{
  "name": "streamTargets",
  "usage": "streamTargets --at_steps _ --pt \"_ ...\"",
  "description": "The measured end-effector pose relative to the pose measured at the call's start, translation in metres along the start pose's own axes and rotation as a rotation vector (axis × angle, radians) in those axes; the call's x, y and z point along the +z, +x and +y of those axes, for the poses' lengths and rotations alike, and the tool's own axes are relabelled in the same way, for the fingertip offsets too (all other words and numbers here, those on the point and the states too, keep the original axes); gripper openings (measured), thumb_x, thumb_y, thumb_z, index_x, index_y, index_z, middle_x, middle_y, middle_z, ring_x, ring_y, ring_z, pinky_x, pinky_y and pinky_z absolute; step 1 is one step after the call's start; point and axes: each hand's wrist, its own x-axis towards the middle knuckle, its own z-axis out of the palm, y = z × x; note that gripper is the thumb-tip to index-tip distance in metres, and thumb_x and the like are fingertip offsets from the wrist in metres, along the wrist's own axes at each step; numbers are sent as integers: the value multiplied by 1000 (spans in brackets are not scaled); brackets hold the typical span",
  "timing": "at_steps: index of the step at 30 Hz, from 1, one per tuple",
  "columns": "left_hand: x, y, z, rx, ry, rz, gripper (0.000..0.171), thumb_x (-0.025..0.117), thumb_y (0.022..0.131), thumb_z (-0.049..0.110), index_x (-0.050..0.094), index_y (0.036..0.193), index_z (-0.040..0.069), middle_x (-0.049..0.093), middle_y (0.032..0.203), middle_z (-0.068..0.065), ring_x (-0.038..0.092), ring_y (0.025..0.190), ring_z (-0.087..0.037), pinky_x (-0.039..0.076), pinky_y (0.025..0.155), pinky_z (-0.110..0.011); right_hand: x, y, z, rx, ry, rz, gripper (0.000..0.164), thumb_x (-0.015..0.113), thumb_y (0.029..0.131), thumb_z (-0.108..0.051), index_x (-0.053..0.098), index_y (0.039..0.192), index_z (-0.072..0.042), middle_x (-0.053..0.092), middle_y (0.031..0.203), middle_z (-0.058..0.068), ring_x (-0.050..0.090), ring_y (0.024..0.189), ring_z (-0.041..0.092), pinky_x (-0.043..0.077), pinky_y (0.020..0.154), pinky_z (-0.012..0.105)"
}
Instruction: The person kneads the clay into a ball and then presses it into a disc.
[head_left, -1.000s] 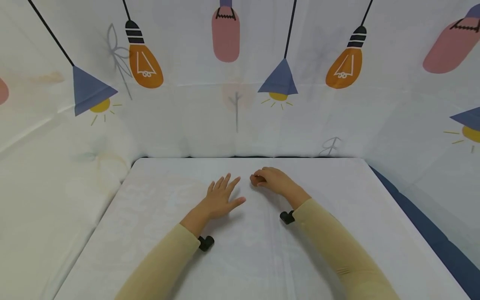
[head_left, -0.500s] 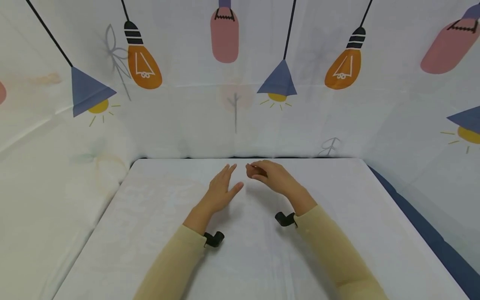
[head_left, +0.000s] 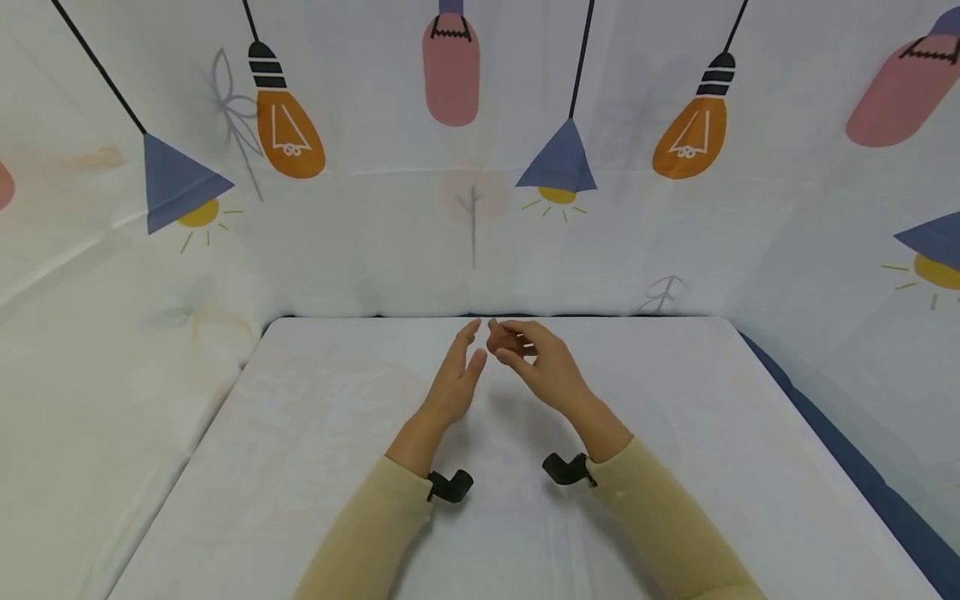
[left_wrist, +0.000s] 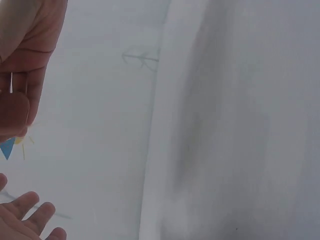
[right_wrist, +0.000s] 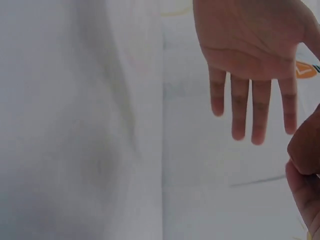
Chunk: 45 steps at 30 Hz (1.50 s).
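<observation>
In the head view, my left hand (head_left: 453,379) hovers over the far middle of the table with its palm turned inward. Its fingers look straight and slightly apart in the right wrist view, with nothing in that palm (right_wrist: 250,40). Close beside it, my right hand (head_left: 555,379) curls its fingers and thumb round a small, smooth, rounded brown thing (head_left: 506,340). Fingers partly cover this brown thing (left_wrist: 14,112), and its exact kind cannot be told. The fingertips of both hands are near each other with a narrow gap between them.
A white-covered table (head_left: 360,517) lies under the hands. Behind it hangs a pale curtain (head_left: 375,242) printed with lamps and bulbs. Black wrist cameras (head_left: 450,486) sit at both cuffs, and dark blue cloth (head_left: 832,433) shows past the table's right edge.
My left hand has turned from palm down, fingers spread, to palm inward and moved right and farther forward. My right hand has lifted slightly and turned inward, still curled round the brown thing.
</observation>
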Motion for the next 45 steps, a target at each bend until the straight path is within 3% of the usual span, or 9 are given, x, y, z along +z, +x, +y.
streamTargets --at_steps 4,10,14,18,25,30,35,40,45 --pt "7 0 2 29 -134 37 82 22 99 71 24 157 13 30 160 -10 30 146 -31 31 111 -62 9 -5 -3 -18 39 74 47 72 94 -20 57 136 -7 64 117 9 65 107 25 57 84 37" --pt "15 3 3 65 -394 90 79 16 101 69 25 157 13 31 159 -13 28 147 -31 17 117 -59 23 -13 -8 -65 60 106 46 74 92 -16 58 134 -4 65 115 9 65 104 24 57 83 33" --pt "20 5 4 15 -667 87 97 22 92 81 18 157 9 26 161 -16 23 148 -33 15 118 -58 32 -17 -10 -123 75 103 46 76 91 -11 58 133 -2 65 115 11 67 101 25 58 80 31" --pt "24 5 3 -36 -902 76 107 25 86 87 12 158 8 20 163 -15 19 148 -33 23 118 -52 41 -20 -11 -175 50 99 45 76 90 -10 59 130 0 66 114 12 67 98 24 58 78 30" --pt "27 3 2 -27 -1025 65 102 17 89 84 12 159 11 21 163 -13 19 149 -35 44 102 -32 48 -21 -16 -192 -19 92 43 76 90 -11 61 129 -1 67 109 10 65 95 21 56 78 32" --pt "30 2 1 -49 -1125 67 99 17 89 85 13 158 14 23 162 -13 18 149 -35 44 98 -27 51 -20 -16 -222 -81 94 42 75 91 -14 63 129 -2 68 108 7 60 96 22 51 79 37" --pt "30 1 3 -43 -1157 79 100 18 89 85 14 158 14 32 160 -10 28 146 -32 35 111 -34 49 -17 -16 -252 -73 115 39 65 99 -27 63 129 -1 69 114 9 58 107 28 47 93 45" --pt "31 -1 7 -37 -1233 53 93 20 91 82 25 157 17 55 146 4 49 135 -17 32 112 -39 41 -9 -19 -197 -19 223 62 39 106 -51 56 136 0 59 133 16 50 127 33 40 105 54" --pt "30 -2 10 76 -1258 -35 78 13 98 74 30 153 21 62 136 12 54 130 -11 35 104 -32 37 5 -22 -146 40 370 67 29 107 -55 42 149 -5 38 155 15 32 144 30 30 111 59"
